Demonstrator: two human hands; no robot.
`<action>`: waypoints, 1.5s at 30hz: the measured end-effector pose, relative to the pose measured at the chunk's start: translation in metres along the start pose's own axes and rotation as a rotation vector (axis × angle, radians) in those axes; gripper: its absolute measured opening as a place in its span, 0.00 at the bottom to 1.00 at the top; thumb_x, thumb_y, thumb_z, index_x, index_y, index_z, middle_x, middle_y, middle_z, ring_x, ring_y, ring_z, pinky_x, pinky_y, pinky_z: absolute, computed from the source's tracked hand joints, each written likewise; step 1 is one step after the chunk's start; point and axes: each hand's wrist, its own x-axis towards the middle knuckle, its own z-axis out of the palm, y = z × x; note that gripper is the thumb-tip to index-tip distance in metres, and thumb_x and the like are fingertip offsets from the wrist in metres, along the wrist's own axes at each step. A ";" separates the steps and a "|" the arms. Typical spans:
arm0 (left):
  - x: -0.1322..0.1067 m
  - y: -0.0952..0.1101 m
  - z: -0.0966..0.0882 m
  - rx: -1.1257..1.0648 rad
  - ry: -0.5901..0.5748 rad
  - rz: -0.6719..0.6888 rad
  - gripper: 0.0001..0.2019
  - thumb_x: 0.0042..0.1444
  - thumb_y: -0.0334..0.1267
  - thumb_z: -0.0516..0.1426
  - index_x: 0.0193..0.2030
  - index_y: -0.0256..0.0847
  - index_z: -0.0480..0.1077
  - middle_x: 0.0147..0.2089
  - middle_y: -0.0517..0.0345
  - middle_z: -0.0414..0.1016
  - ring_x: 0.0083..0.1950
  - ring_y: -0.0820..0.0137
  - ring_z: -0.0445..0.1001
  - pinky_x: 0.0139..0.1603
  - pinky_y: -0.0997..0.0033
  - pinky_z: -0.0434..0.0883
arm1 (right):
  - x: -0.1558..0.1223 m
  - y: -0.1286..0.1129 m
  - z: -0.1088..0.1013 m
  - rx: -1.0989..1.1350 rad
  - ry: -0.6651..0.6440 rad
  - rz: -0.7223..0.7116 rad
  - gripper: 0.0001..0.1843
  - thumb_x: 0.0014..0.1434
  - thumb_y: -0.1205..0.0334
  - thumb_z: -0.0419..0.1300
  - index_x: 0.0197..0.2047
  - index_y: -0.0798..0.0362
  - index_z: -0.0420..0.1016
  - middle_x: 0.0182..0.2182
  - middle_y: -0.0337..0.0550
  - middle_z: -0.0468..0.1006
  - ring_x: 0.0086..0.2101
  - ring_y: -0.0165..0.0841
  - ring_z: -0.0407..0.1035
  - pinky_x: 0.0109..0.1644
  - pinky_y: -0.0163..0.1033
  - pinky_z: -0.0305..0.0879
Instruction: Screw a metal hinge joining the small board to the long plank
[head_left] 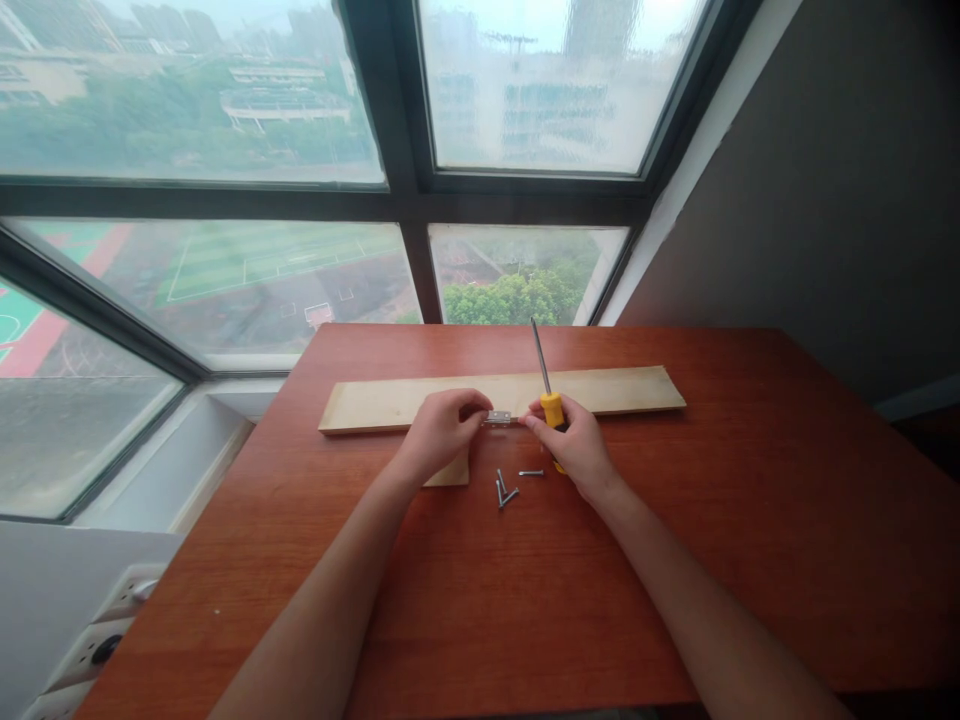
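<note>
My left hand (447,425) pinches a small silver metal hinge (499,417) at its left end, at the front edge of a long pale wooden board (622,390). In my right hand (576,445) is a screwdriver (552,408) with a yellow and black handle, its shaft pointing up and away. The thumb and forefinger of that hand meet close to the hinge's right end; whether they pinch a small part there I cannot tell. Below my left hand a shorter wooden piece (453,470) lies partly hidden. Several loose screws (502,490) lie between my hands.
The reddish-brown table (465,610) carries everything. Behind it rise large windows with a dark frame (405,205). A grey wall (810,200) stands to the right. Wall sockets (97,645) with a plugged-in black plug are low at the left.
</note>
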 end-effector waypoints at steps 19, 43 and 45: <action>-0.001 -0.003 0.007 0.356 0.057 0.029 0.03 0.57 0.34 0.56 0.33 0.41 0.69 0.36 0.55 0.72 0.37 0.67 0.71 0.36 0.68 0.65 | -0.002 -0.008 -0.002 -0.229 -0.022 -0.095 0.08 0.54 0.55 0.61 0.35 0.50 0.75 0.34 0.43 0.82 0.36 0.39 0.74 0.42 0.41 0.67; 0.004 -0.012 0.001 0.376 -0.024 0.145 0.10 0.59 0.31 0.53 0.35 0.43 0.76 0.38 0.55 0.74 0.38 0.68 0.72 0.39 0.70 0.65 | -0.002 -0.006 -0.004 -0.271 -0.025 -0.111 0.09 0.55 0.56 0.61 0.36 0.50 0.75 0.34 0.42 0.81 0.35 0.38 0.74 0.41 0.40 0.66; 0.003 -0.010 0.000 0.397 -0.029 0.167 0.10 0.59 0.31 0.52 0.36 0.43 0.76 0.39 0.54 0.74 0.39 0.67 0.72 0.40 0.68 0.66 | -0.002 -0.006 -0.004 -0.271 -0.030 -0.115 0.08 0.55 0.56 0.60 0.36 0.50 0.75 0.33 0.42 0.81 0.35 0.38 0.74 0.41 0.40 0.66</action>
